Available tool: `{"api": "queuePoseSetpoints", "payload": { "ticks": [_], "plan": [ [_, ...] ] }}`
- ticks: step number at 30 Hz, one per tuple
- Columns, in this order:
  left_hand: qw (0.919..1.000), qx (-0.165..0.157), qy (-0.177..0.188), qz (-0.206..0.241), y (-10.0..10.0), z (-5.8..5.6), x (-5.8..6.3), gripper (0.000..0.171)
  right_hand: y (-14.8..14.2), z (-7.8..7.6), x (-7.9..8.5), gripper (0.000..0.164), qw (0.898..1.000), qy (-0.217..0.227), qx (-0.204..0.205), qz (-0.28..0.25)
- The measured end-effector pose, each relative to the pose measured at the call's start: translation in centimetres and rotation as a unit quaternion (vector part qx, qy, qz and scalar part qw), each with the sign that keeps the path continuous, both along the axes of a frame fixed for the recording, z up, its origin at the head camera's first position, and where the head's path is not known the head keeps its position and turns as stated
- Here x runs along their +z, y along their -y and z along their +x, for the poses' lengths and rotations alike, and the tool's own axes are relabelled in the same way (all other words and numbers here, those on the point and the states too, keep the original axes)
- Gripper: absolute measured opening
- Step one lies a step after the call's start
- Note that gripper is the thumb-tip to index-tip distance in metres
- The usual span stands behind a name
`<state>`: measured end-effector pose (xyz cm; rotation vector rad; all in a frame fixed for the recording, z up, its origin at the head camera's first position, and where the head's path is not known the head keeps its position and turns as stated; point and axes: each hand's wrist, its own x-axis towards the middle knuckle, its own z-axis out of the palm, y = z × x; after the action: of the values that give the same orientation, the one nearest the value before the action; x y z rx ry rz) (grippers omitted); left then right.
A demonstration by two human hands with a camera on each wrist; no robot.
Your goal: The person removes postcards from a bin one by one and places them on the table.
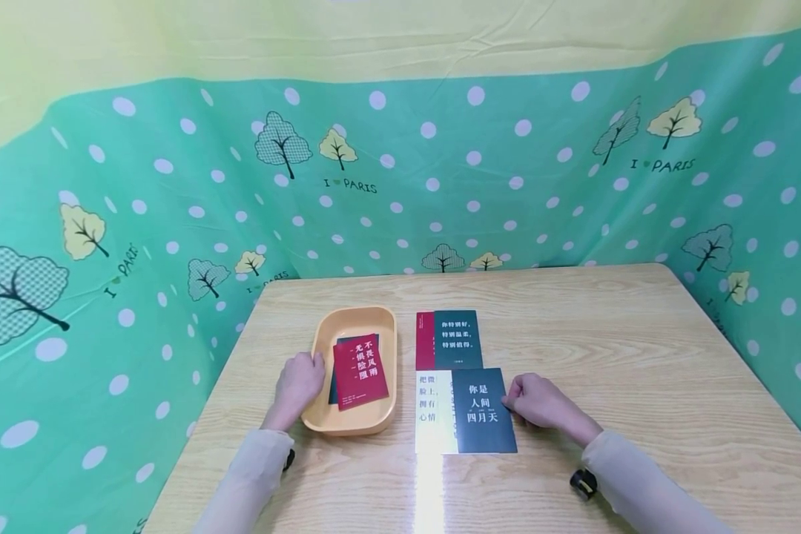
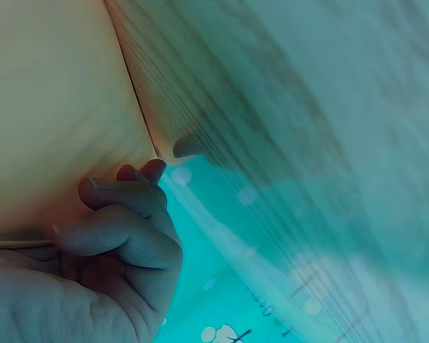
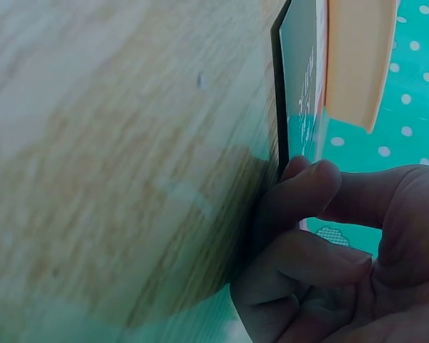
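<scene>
My left hand [image 1: 300,382] grips the left rim of a light-orange plastic tray [image 1: 367,424]; its curled fingers show against the tray wall [image 2: 50,143] in the left wrist view. Inside lies a red card [image 1: 355,389] with white characters, over a dark card [image 1: 334,387] that is mostly covered. My right hand [image 1: 541,400] pinches the right edge of a dark blue card [image 1: 483,434] between thumb and finger. That card overlaps a white card [image 1: 434,437] on its left. Behind them a dark green card [image 1: 459,356] partly covers another red card [image 1: 424,348].
The cards and tray are on a light wood-grain table [image 1: 574,319]. A green polka-dot cloth [image 1: 427,185] with printed trees hangs around its back and sides. A black band [image 1: 584,483] sits at the right wrist, and a strip of glare lies in front of the white card.
</scene>
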<state>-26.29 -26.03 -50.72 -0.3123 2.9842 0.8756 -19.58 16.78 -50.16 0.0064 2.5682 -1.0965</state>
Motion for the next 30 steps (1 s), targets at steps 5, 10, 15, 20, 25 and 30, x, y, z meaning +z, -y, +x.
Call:
{"api": "queuePoseSetpoints", "payload": {
  "ticks": [5,10,15,20,25,30],
  "plan": [
    [1.0,-0.002,-0.003,-0.004,0.09,-0.03,0.04,0.046,-0.05,-0.02,0.02,0.02,1.0,-0.002,0.002,-0.004],
    [0.9999,-0.004,-0.007,-0.006,0.2,-0.02,0.02,0.045,-0.08,-0.01,0.04,0.02,1.0,-0.007,0.007,-0.002],
    [1.0,0.001,-0.005,-0.007,0.13,0.0,0.06,0.045,-0.06,-0.02,-0.01,0.02,1.0,-0.009,0.01,0.001],
    [1.0,0.001,-0.003,-0.001,0.09,0.03,0.07,0.046,-0.06,0.02,-0.06,0.021,1.0,-0.012,0.013,0.005],
    [1.0,-0.001,-0.004,0.001,0.12,-0.01,0.01,0.046,-0.13,-0.02,-0.15,0.021,1.0,-0.014,0.016,0.001],
    [1.0,-0.001,-0.002,0.0,0.13,-0.05,-0.13,0.046,-0.26,0.04,-0.14,0.021,1.0,-0.01,0.019,-0.003]
  ]
}}
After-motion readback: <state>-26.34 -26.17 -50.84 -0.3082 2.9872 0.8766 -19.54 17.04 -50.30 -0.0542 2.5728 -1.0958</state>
